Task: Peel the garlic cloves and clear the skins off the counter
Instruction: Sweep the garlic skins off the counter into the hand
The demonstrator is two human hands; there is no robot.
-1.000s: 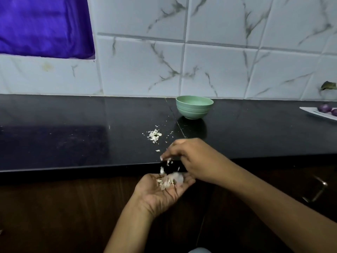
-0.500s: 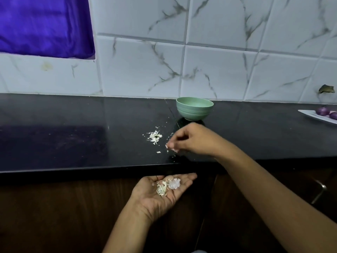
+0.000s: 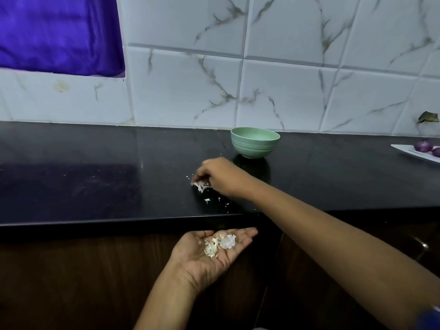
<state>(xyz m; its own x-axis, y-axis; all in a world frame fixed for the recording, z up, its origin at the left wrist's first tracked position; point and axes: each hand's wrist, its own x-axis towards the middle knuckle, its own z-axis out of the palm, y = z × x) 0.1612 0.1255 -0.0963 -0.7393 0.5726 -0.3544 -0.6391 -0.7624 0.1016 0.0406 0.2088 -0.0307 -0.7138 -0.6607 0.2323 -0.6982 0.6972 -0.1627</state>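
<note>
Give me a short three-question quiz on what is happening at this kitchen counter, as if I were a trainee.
1. True or false: the green bowl stands on the black counter, beyond the right hand.
2. What lies in the open left hand? A: collected skins; B: a knife; C: a spoon.
3. Fill in: the right hand's fingers pinch loose skins on the ____.
Key: 1 true; 2 A; 3 counter.

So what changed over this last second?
The right hand moved from above the left hand out over the counter to the pile of skins and now pinches it. The left hand stayed palm-up below the counter edge, carrying collected skins; green bowl unmoved.
</note>
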